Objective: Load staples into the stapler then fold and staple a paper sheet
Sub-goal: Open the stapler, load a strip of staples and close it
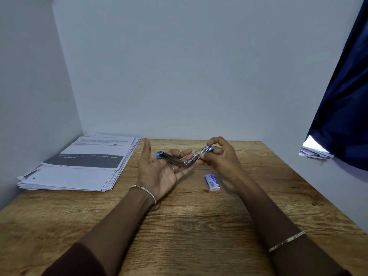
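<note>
A blue and silver stapler [175,160] is swung wide apart, held above the wooden table [199,226]. Its base half lies across the upturned palm and fingers of my left hand [159,172]. My right hand [221,158] pinches the raised top half by its blue end, fingertips closed on it. A small blue and white staple box [212,182] lies on the table just below my right hand. A stack of printed paper sheets [79,164] sits at the table's left, by the wall.
Walls close the table in at the left and the back. A dark blue curtain [342,108] hangs at the right, with more papers [314,151] on a ledge beneath it. The table's right edge runs diagonally.
</note>
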